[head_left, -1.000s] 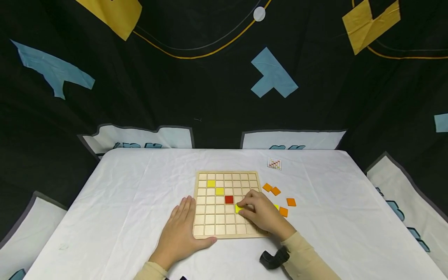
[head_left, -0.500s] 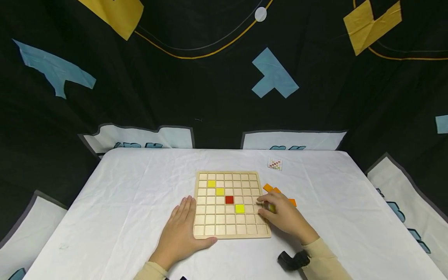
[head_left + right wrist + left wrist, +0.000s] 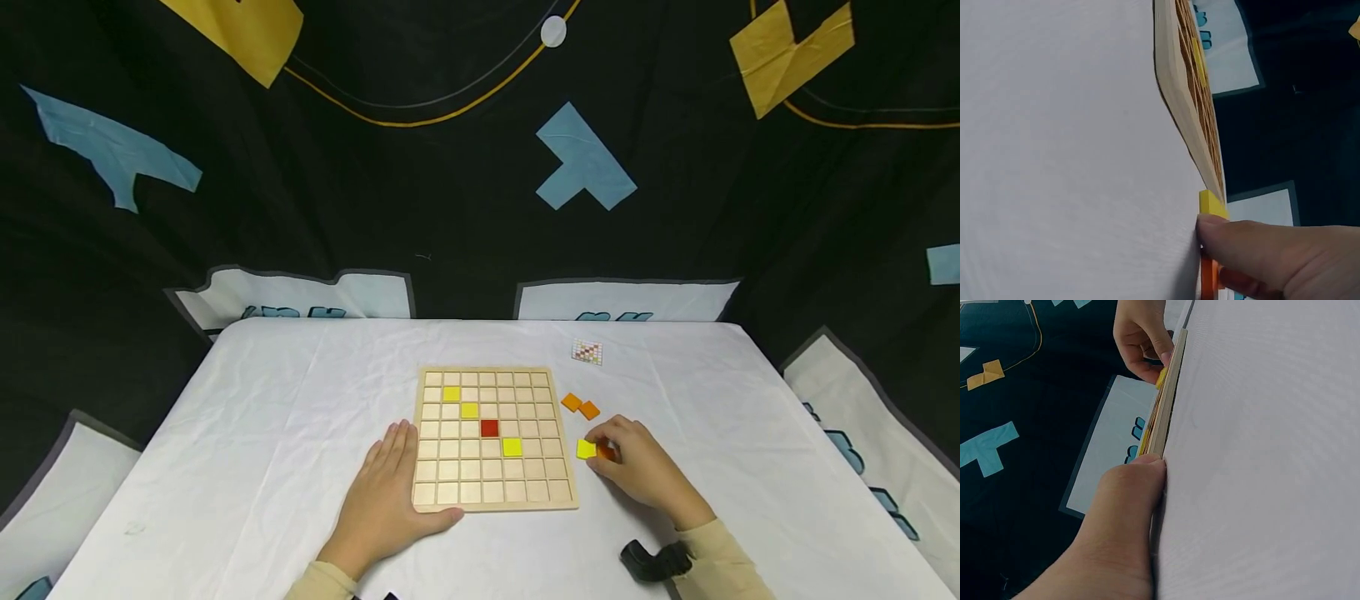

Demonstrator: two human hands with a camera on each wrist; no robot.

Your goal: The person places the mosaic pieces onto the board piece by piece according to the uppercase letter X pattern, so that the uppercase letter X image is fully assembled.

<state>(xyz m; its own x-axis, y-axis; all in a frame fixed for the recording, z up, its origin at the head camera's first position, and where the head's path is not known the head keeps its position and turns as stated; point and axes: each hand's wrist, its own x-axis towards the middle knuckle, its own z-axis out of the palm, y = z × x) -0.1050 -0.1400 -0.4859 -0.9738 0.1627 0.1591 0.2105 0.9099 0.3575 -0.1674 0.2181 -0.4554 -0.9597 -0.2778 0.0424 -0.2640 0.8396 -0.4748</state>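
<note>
The right hand (image 3: pixel 641 467), right of centre in the head view, has its grip clamped on a yellow tile (image 3: pixel 586 449), thumb at the near edge and forefinger at the far one; the tile juts out to the left of the fingertips. An orange tile (image 3: pixel 606 452) shows just right of it, partly hidden under the fingers. Two more orange pieces (image 3: pixel 581 406) lie slightly above, near the right edge of the wooden board (image 3: pixel 470 471). On that gridded board, left of the grip, a diagonal descends rightward: two yellow squares (image 3: pixel 461 402), a red square (image 3: pixel 490 428), then another yellow square (image 3: pixel 512 447). The left hand (image 3: pixel 382 500) lies with straight fingers along the board's left edge, its thumb at the lower edge. Above right, on the white-covered bench (image 3: pixel 225 458), sits a small card (image 3: pixel 587 352) printed with a coloured grid, too small to make out. Behind, white panels (image 3: pixel 630 300) on the black curtain (image 3: pixel 465 208) carry blue, letter-like shapes, cut off and unreadable.
</note>
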